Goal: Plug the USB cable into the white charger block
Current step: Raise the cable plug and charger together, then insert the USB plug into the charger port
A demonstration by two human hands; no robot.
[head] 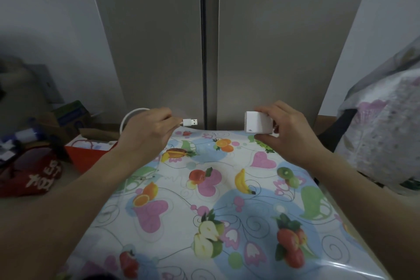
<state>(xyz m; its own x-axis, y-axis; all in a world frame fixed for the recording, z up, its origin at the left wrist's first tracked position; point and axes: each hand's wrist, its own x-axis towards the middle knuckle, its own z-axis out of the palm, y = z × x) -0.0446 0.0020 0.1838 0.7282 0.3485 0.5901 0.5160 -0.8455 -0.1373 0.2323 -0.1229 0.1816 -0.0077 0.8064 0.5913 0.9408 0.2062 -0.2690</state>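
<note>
The USB plug point(190, 122) sticks out of the left hand point(147, 135), pinched at its white collar, metal tip aimed toward 3 o'clock. The white charger block point(258, 124) sits well apart at 3 o'clock from it, clamped between thumb and fingers of the right hand point(288, 132), above the far edge of the fruit-print tablecloth point(204, 200). The port is not visible, likely on the face toward the plug. Best to level both, line up the axes, check plug orientation, then push straight. The cable point(129, 118) loops slack behind at 9 o'clock.
</note>
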